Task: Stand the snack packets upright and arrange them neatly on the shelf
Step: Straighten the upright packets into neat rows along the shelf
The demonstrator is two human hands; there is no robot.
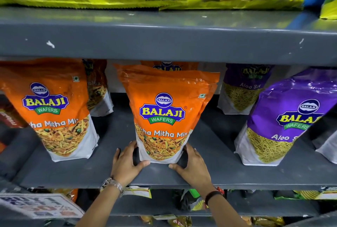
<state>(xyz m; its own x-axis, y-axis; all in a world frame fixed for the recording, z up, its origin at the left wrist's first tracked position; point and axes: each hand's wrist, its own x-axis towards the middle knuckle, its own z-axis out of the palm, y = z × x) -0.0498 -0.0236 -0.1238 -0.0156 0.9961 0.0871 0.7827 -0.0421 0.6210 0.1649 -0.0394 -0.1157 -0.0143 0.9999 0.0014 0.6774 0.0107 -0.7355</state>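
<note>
Head view: grey metal shelf [113,170], upright snack packets [162,113].

Both forearms are bare, with no sleeves in view. The left wrist wears a silver metal-link watch [112,185] (face turned away); the right wrist carries a dark band [213,195] with red thread.
</note>
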